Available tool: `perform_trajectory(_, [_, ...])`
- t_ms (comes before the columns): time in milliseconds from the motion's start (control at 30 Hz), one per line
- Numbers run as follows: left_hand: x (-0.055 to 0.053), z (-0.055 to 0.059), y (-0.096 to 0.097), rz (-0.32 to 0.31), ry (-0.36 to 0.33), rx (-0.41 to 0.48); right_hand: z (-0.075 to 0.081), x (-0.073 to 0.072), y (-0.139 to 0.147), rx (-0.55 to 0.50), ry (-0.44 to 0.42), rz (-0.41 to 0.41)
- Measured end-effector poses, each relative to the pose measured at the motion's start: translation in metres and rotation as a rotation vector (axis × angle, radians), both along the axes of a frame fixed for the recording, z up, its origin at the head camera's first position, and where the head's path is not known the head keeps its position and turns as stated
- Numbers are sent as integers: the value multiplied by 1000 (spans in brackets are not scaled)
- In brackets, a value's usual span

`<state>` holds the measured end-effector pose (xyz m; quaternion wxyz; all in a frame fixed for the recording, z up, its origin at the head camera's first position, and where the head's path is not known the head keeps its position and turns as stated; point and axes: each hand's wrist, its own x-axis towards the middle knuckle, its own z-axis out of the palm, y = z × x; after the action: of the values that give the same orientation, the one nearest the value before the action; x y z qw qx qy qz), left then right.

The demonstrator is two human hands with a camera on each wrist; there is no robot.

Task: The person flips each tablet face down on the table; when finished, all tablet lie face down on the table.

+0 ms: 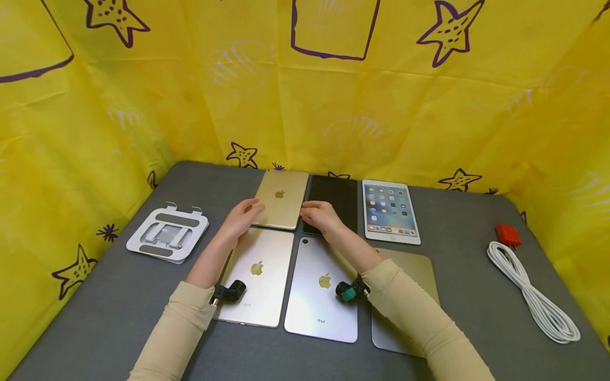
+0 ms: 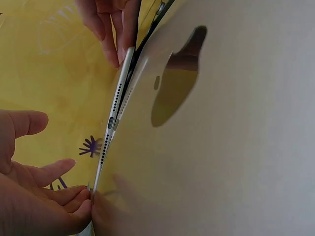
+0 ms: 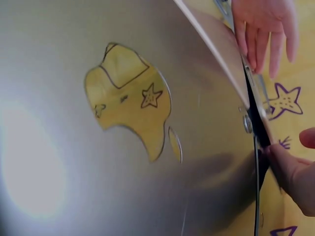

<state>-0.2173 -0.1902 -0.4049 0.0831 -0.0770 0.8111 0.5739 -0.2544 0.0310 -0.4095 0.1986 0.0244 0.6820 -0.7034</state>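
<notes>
A gold tablet [image 1: 286, 190] lies back up at the rear of the table, an apple logo on it. My left hand [image 1: 243, 218] is at its near left corner, fingers touching the edge and thumb apart. At its right edge, my right hand [image 1: 320, 216] rests fingertips against the side, over the border of a black tablet [image 1: 339, 198]. In the left wrist view the gold tablet's edge [image 2: 114, 103] shows speaker holes and a port. Nearer me lie a pale gold tablet [image 1: 267, 254], a silver tablet [image 1: 316, 307] and a grey tablet [image 1: 414, 264], backs up.
A tablet with a lit screen [image 1: 389, 211] lies right of the black one. A folded white stand [image 1: 167, 233] is at the left. On the right are a red charger plug [image 1: 508, 235] and a coiled white cable [image 1: 534, 296]. A yellow patterned cloth [image 1: 305, 106] hangs behind the table.
</notes>
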Motion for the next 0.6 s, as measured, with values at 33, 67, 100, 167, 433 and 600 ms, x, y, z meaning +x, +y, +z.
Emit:
perform_trajectory(33, [0, 0, 0, 6, -3, 5, 1, 0, -1, 0, -5, 6])
perform_trajectory(67, [0, 0, 0, 10, -3, 13, 2, 1, -2, 0, -6, 13])
perform_trajectory(100, [0, -1, -1, 13, -3, 20, 3, 1, -2, -2, -10, 18])
perform_trajectory(167, [0, -1, -1, 13, 0, 24, 5, 2, -3, -4, -21, 20])
perform_trajectory(433, [2, -3, 0, -14, 24, -5, 7, 5, -1, 8, -15, 77])
perform_trajectory(600, [5, -3, 2, -38, 59, -86, 7, 8, -1, 32, 20, 112])
